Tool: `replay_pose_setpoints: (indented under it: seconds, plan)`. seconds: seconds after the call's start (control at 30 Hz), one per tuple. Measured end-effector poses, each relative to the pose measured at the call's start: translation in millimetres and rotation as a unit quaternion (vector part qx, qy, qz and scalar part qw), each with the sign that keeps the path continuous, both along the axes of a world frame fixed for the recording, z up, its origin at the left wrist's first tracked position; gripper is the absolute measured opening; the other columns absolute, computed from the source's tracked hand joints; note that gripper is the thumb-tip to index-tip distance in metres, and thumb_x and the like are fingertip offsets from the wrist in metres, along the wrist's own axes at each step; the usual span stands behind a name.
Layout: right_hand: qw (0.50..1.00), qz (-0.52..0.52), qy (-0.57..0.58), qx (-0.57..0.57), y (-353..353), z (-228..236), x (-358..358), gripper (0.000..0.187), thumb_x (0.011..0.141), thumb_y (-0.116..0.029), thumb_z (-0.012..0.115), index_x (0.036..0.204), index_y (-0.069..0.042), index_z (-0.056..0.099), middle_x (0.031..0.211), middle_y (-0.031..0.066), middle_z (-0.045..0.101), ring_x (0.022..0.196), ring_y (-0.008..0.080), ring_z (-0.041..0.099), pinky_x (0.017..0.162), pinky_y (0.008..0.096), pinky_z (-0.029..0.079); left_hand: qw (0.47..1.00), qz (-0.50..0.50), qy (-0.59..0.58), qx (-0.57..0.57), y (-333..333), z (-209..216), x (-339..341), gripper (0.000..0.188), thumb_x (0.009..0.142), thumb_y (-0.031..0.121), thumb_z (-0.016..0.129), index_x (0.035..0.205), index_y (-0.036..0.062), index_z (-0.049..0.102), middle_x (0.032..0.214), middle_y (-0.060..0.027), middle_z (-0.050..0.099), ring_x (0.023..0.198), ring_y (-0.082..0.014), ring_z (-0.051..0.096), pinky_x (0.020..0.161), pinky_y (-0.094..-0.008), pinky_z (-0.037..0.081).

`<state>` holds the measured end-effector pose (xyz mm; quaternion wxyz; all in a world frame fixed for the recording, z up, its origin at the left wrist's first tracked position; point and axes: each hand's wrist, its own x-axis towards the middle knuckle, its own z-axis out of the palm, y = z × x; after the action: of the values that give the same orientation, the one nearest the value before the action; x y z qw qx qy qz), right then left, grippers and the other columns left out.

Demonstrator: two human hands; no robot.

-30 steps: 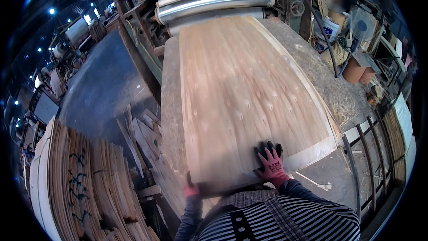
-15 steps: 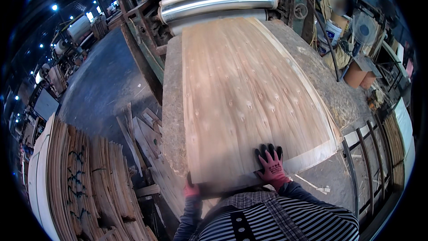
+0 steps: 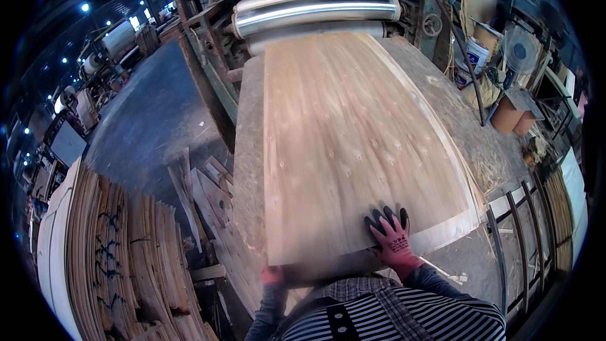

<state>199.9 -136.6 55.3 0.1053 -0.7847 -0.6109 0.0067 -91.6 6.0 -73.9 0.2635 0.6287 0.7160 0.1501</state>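
Observation:
A wide sheet of pale wood veneer (image 3: 341,132) with small knots lies before me, its far end close to the rollers. My right hand (image 3: 392,240), in a pink glove with black fingertips, rests on its near part, fingers spread and palm down. At the near left corner of the sheet is my left hand (image 3: 273,275), also in a pink glove. Its fingers are hidden at the sheet's edge, so I cannot tell how they are bent. More sheet edges show beneath along the right side.
A machine with a shiny metal roller (image 3: 315,16) stands beyond the worn table (image 3: 249,170). Stacked veneer (image 3: 120,252) stands at the lower left, beside loose wood strips (image 3: 211,196). To the right are a metal rack (image 3: 521,233), a cardboard box (image 3: 508,113) and a fan (image 3: 521,47).
The whole view has shifted slightly. My left hand's dark fingertips, seen earlier above the sheet's corner, are now out of sight. My right hand stays spread on the veneer.

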Motion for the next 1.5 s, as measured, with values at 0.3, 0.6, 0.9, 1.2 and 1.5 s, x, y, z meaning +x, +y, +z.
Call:
replay_pose_setpoints:
  seconds: [0.3,0.6,0.9,1.2,1.5]
  plan:
    - [0.996,0.036,0.041,0.072,34,24,28,0.055,0.065,-0.027,0.063,0.115,-0.012,0.046,0.115,0.0117,0.047,0.106,0.0325,0.042,0.095,0.0417,0.028,0.981,-0.043,-0.166,0.095,-2,4,4,0.04,0.078,0.026,0.055,0.114,0.0091,0.048,0.105,-0.0127,0.055,0.096,-0.0246,0.054,0.081,-0.0332,0.042]
    - [0.988,0.007,0.055,0.145,160,-4,108,0.048,0.074,-0.025,0.055,0.118,-0.011,0.042,0.119,0.0125,0.044,0.109,0.0329,0.04,0.095,0.0396,0.029,0.993,-0.013,-0.109,0.049,-9,22,10,0.037,0.079,0.021,0.054,0.114,0.0103,0.049,0.104,-0.0116,0.057,0.094,-0.0208,0.056,0.079,-0.03,0.043]
    - [0.986,-0.081,-0.043,0.139,263,-41,153,0.058,0.079,-0.036,0.045,0.127,-0.01,0.029,0.126,0.0182,0.034,0.119,0.0322,0.027,0.099,0.0469,0.016,0.997,0.012,-0.074,0.024,-8,60,25,0.038,0.077,0.027,0.056,0.113,0.0153,0.05,0.101,-0.0127,0.057,0.094,-0.0275,0.054,0.079,-0.0345,0.043]
    - [0.984,0.165,0.041,-0.054,-14,-53,5,0.065,0.068,-0.043,0.057,0.119,-0.006,0.041,0.122,0.02,0.035,0.117,0.0387,0.027,0.095,0.055,0.017,0.856,-0.216,-0.407,-0.234,27,129,0,0.042,0.079,0.015,0.056,0.116,-0.0012,0.045,0.106,-0.0068,0.055,0.098,-0.0139,0.049,0.086,-0.0255,0.037]
    - [0.967,-0.058,0.123,0.215,-93,-49,6,0.044,0.081,-0.02,0.048,0.117,0.003,0.04,0.115,0.0209,0.046,0.108,0.0325,0.043,0.091,0.0378,0.033,0.709,-0.352,-0.608,-0.063,-43,211,48,0.038,0.083,0.01,0.05,0.117,-0.0022,0.039,0.099,-0.0088,0.055,0.088,-0.0104,0.05,0.076,-0.0219,0.041]
